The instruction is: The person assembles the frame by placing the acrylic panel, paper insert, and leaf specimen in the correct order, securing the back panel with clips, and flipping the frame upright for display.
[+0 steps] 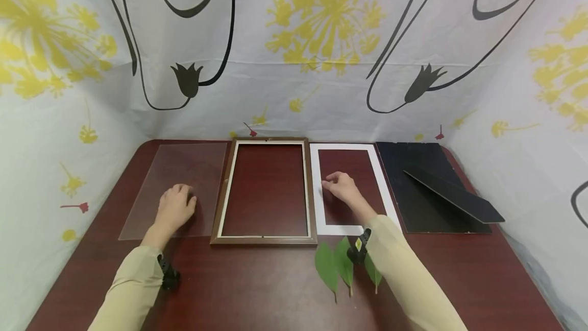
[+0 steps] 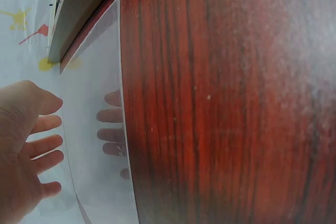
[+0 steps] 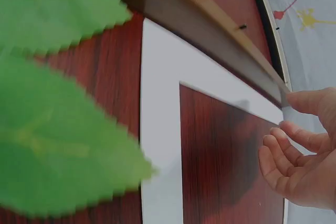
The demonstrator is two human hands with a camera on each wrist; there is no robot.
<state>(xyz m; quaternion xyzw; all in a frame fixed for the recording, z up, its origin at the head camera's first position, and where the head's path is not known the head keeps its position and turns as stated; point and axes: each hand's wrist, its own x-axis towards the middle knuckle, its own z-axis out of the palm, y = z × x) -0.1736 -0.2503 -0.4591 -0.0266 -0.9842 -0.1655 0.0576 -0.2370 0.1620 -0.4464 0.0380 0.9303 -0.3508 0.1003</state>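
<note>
In the head view my left hand (image 1: 174,206) hovers over a clear plastic sheet (image 1: 202,167) at the table's left, fingers loosely bent. Its fingers are reflected in the sheet (image 2: 94,72) in the left wrist view, with nothing held. My right hand (image 1: 343,188) is above the opening of a white rectangular mat (image 1: 342,230), near its left strip. Seen from the right wrist, thumb and forefinger stand apart and the other fingers (image 3: 270,163) curl loosely around nothing. Between the hands lies a brown picture frame (image 1: 264,240) with a pale inner edge.
A black backing board (image 1: 392,178) lies at the right, its stand flap (image 1: 452,195) raised at an angle. Several green leaves (image 1: 326,265) rest in front of the mat, partly under the right forearm. Patterned cloth (image 1: 321,101) hangs behind the dark red table (image 1: 239,285).
</note>
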